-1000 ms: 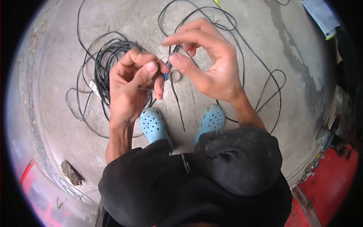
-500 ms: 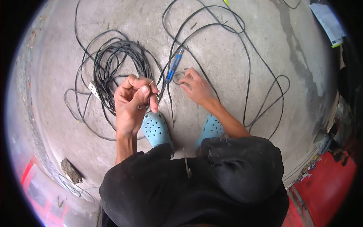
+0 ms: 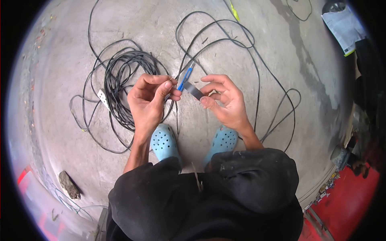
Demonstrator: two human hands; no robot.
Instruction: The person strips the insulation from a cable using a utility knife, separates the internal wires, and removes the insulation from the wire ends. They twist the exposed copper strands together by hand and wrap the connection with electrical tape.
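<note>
Between the thumb and fingers of my left hand (image 3: 149, 96), a thin black cable is pinched, with a small bit of bare wire at the fingertips. My right hand (image 3: 227, 99) grips a roll of dark electrical tape (image 3: 193, 91) by its edge, raised off the floor and facing the left hand. Just behind the two hands lies a blue utility knife (image 3: 185, 79) on the concrete, its lower end close to the tape in view. A large coil of black cable (image 3: 114, 86) rests to the left of my left hand.
Loose loops of black cable (image 3: 257, 80) spread to the right. A white power strip (image 3: 103, 99) lies by the coil. Light blue clogs (image 3: 164, 141) are on my feet. A stone (image 3: 69, 185) sits at lower left, a red surface (image 3: 345, 203) at lower right.
My right hand has picked the tape roll up off the floor and brought it towards my left hand. The left hand has shifted slightly right, still pinching the cable.
</note>
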